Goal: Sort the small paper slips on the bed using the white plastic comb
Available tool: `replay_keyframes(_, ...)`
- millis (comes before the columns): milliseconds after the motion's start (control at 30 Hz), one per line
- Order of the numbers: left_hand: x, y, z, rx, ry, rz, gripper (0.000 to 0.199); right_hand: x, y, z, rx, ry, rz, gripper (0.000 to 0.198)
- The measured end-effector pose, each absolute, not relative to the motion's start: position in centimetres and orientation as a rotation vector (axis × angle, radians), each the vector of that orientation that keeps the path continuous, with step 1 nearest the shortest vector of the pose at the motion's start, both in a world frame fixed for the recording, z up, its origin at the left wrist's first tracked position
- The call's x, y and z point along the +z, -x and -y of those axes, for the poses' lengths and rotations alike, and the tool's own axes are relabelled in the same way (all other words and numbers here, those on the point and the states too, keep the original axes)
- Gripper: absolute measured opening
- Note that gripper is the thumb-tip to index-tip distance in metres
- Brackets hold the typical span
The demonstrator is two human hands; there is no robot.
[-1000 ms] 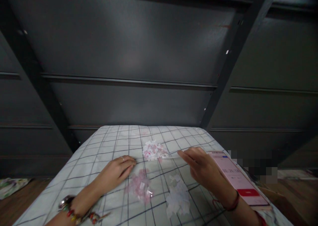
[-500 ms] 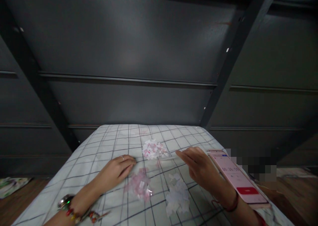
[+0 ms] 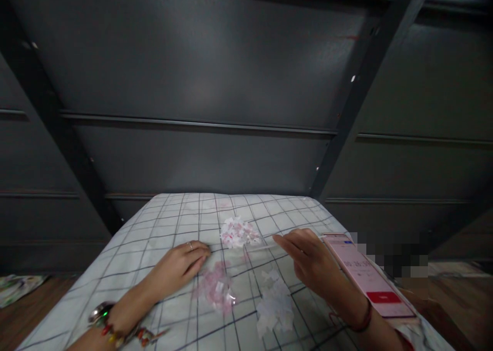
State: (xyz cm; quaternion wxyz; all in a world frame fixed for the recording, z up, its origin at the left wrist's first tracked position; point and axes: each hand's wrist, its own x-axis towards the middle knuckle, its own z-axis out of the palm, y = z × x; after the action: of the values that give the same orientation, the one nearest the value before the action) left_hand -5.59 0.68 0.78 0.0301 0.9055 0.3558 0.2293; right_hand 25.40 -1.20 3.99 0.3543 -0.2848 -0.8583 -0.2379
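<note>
My right hand (image 3: 308,253) is closed in a pinch on a thin pale stick (image 3: 262,247), whose exact kind I cannot make out. The far end of the stick lies at the lower edge of a small heap of white and pink scraps (image 3: 239,233). Left of that heap, my left hand (image 3: 183,262) rests on the checked cloth (image 3: 181,222), fingers loosely together and holding nothing visible. Between the hands and nearer to me are a clear bag with pink bits (image 3: 217,288) and a loose pile of whitish scraps (image 3: 275,307).
A pink phone (image 3: 370,279) showing a timer lies by my right forearm, close to the cloth-covered surface's right edge. Dark panels (image 3: 208,155) rise behind the far edge. Wooden floor (image 3: 38,310) shows at the lower left, with a patterned cloth (image 3: 19,289) on it.
Both hands stay almost in place. My right hand and the thin stick have shifted very slightly to the right; the heaps look the same.
</note>
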Motion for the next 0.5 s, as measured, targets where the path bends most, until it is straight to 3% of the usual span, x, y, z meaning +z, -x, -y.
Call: replay_keyframes(500, 0.88, 5.58, -0.60, 0.703, -2.763, -1.106, 0.024, 4.13, -25.76, 1.38, -0.581, 0.791, 2.241, 0.051)
